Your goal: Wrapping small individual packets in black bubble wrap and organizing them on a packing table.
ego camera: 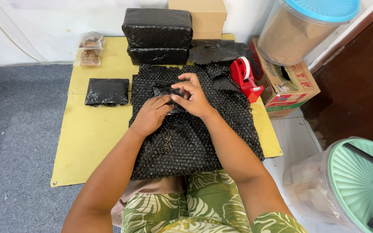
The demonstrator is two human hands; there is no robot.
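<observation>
Both hands met over a small black-wrapped bundle [165, 91] at the middle of a black bubble-wrap sheet [186, 142] on the yellow bench [87, 138]. The left hand [151, 114] and right hand [195, 96] pinched it from either side, its long axis running left-right. A red tape dispenser [247, 77] stood just right, nearer the right hand; a flat wrapped packet [107, 91] lay left.

2 bare forearms with no sleeves, green trousers [203, 207] with cream leaf print, no rings or watch visible

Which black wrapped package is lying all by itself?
The small flat black package left of the hands, alone on the yellow board. The two big packages are stacked at the back.
</observation>
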